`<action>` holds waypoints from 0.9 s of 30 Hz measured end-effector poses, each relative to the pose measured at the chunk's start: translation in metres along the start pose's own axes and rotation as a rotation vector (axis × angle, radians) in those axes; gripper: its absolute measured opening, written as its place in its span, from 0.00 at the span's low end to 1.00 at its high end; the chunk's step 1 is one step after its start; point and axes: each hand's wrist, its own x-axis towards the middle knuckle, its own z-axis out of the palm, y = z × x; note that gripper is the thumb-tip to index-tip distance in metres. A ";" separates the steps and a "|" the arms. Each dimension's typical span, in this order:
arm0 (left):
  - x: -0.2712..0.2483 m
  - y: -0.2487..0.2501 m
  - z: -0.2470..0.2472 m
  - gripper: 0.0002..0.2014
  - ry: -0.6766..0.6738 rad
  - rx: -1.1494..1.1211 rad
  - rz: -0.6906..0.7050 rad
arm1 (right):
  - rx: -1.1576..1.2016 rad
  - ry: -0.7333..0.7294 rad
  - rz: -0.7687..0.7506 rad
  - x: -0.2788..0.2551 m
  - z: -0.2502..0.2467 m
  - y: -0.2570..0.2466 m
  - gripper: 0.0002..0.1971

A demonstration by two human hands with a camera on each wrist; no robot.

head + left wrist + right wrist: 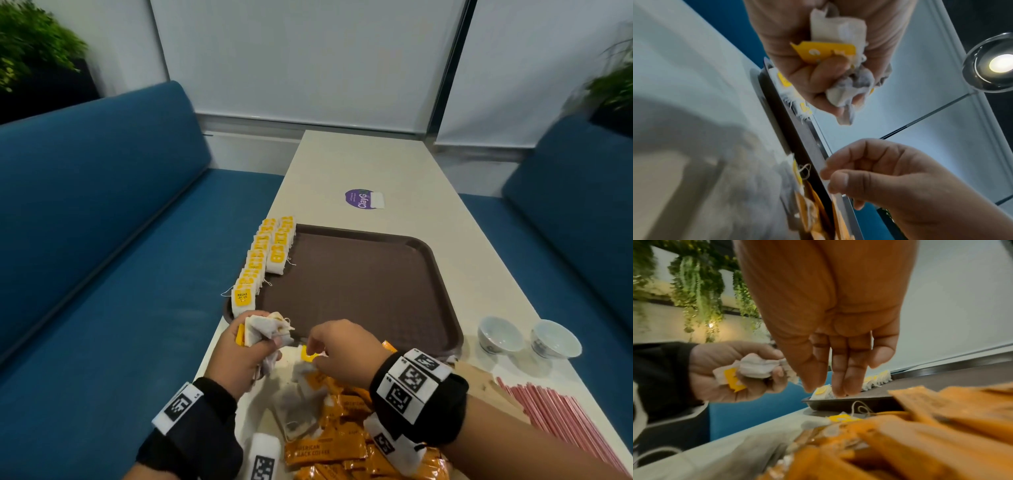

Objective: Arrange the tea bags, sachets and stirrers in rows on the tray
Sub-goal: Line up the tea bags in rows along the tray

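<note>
1. From your head view, your left hand (pixel 236 356) squeezes a bunch of tea bags (pixel 265 330) at the lower middle of the frame.
2. Your left wrist view shows more: a yellow tag (pixel 824 52) poking out between your curled fingers (pixel 830 69).
3. Your right hand (pixel 342 349) reaches down over a loose tea bag (pixel 306 356). In the right wrist view its fingertips (pixel 838 386) point down, but you cannot tell if they hold anything.
4. The brown tray (pixel 376 291) holds 2 rows of tea bags (pixel 263 260) along its left edge.
5. Orange sachets (pixel 329 445) lie heaped at the bottom, red stirrers (pixel 561 418) at lower right, both off the tray.
</note>
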 end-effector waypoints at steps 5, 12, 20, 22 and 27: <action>-0.005 -0.002 -0.014 0.14 -0.094 0.210 -0.031 | -0.279 -0.159 -0.030 0.013 0.015 -0.020 0.20; -0.012 -0.019 -0.025 0.10 -0.369 0.729 -0.075 | -0.323 -0.211 0.015 0.014 0.015 -0.024 0.12; -0.013 -0.016 0.001 0.12 -0.486 1.081 0.023 | -0.282 -0.220 0.048 0.013 0.016 -0.024 0.11; -0.013 -0.016 0.002 0.13 -0.470 1.053 0.013 | -0.295 -0.211 0.038 0.014 0.017 -0.024 0.10; -0.013 -0.017 -0.006 0.11 -0.344 0.679 -0.120 | -0.226 -0.064 0.042 0.011 0.007 -0.022 0.09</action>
